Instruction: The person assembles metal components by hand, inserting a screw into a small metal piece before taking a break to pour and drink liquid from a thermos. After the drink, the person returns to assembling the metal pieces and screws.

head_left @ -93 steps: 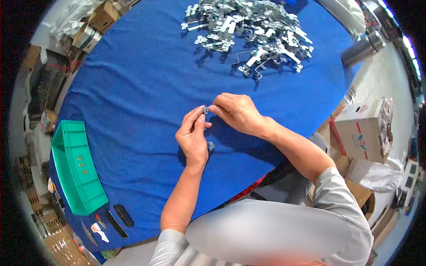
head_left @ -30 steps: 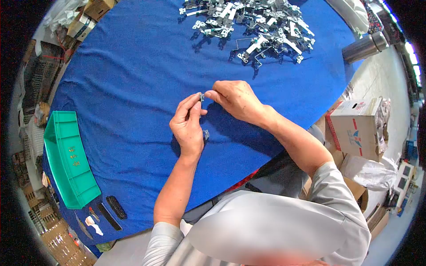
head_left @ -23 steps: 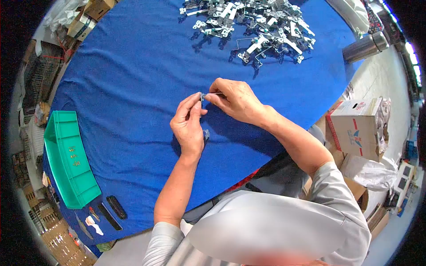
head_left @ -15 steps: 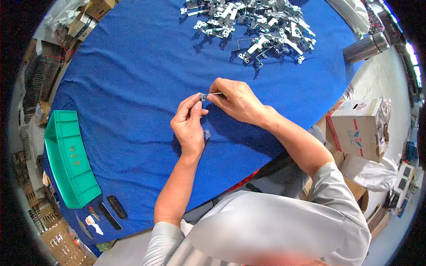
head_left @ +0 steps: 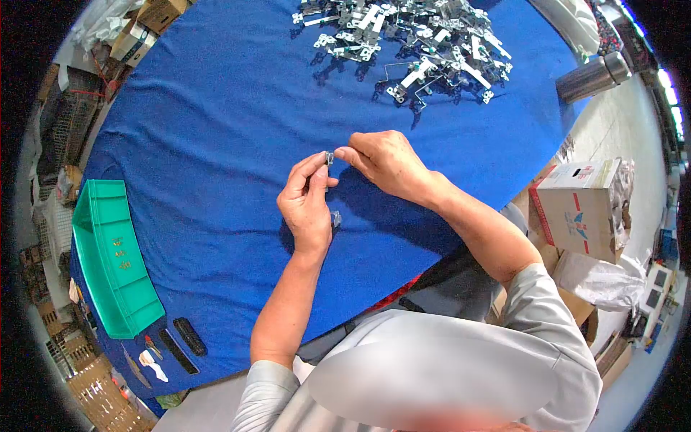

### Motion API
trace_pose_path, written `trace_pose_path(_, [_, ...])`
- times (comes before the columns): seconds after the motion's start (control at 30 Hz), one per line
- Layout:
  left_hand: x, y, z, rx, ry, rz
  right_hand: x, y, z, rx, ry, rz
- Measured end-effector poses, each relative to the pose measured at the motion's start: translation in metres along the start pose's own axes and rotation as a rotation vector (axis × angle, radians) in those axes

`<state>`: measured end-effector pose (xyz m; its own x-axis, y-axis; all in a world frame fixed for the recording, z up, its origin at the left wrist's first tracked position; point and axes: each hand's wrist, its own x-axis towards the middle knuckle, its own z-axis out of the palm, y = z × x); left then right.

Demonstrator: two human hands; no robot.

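My left hand point(head_left: 307, 207) is closed around a small metallic part point(head_left: 329, 158), which shows at the fingertips. My right hand point(head_left: 390, 164) comes in from the right with its fingers curled and its thumb tip close beside that part; whatever it pinches is hidden. Beside the heel of my left hand is a small greyish, see-through piece point(head_left: 336, 218), too small to name. Both hands are above the blue cloth point(head_left: 216, 144).
A pile of metal brackets point(head_left: 432, 47) lies at the far side. A green tray point(head_left: 137, 291) with a few small brass-coloured pieces stands left, near dark strips point(head_left: 188, 337). A steel flask point(head_left: 594, 78) lies far right; a cardboard box point(head_left: 579, 209) is off the table's right edge.
The thin light rod that stuck out between my right fingers and the part no longer shows. My right hand has turned slightly; my left hand stays nearly in place.
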<state>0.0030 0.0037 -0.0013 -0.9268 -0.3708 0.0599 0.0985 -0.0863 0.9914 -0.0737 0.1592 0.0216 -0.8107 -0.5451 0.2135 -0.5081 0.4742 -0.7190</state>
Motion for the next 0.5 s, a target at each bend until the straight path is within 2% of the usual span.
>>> trace_pose_path(0.07, [0.0001, -0.0003, -0.0007, 0.006, -0.001, -0.005, 0.0004, 0.0009, 0.0031, -0.007, 0.034, -0.024])
trace_pose_path(0.17, [0.0005, -0.0007, -0.0010, -0.009, -0.002, -0.015, 0.0008, -0.0029, 0.0014, 0.150, 0.102, -0.030])
trace_pose_path(0.37, [0.0006, -0.0003, 0.0002, -0.009, -0.004, -0.001, 0.0003, 0.0000, -0.0005, -0.036, 0.003, 0.011])
trace_pose_path(0.43, [0.0006, -0.0004, 0.0004, -0.034, 0.012, -0.003, 0.0006, -0.0023, 0.0021, 0.140, 0.111, -0.036])
trace_pose_path(0.5, [0.0004, -0.0002, -0.0003, -0.028, 0.011, -0.010, 0.0004, -0.0024, 0.0004, 0.141, 0.082, -0.018])
